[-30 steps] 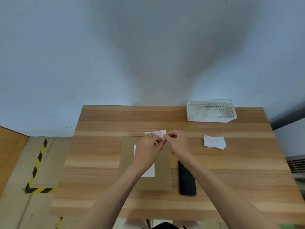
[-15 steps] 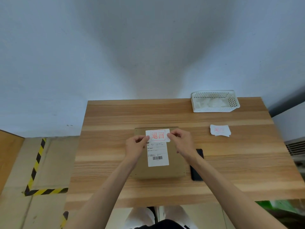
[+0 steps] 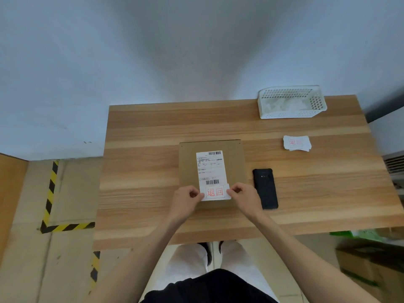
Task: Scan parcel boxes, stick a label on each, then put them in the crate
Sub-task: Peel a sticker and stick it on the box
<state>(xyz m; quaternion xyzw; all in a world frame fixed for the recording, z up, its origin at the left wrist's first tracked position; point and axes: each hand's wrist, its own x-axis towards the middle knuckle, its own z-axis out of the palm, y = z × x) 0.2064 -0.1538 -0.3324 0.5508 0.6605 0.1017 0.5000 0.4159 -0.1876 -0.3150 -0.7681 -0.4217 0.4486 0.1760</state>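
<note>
Left hand (image 3: 185, 199) and right hand (image 3: 242, 196) pinching opposite ends of a label (image 3: 215, 192) (red print), fingers curled, at the near end of the box (image 3: 190, 171), just below its shipping label (image 3: 211, 167). Box flat mid-table (image 3: 142, 132), phone (image 3: 265, 189) just right; label stack (image 3: 296, 143) and basket (image 3: 291, 102) farther right.

The small label (image 3: 215, 192) with red letters has been brought down from the far end of the parcel box (image 3: 188, 169) to the near end. It is now held just below the lower barcode of the white shipping sheet (image 3: 211, 168), which was half covered before and can now be seen whole. The label is pinched at its left edge by the left hand (image 3: 187, 201) and at its right edge by the right hand (image 3: 243, 196). Both hands have been pulled closer to the body.
</note>
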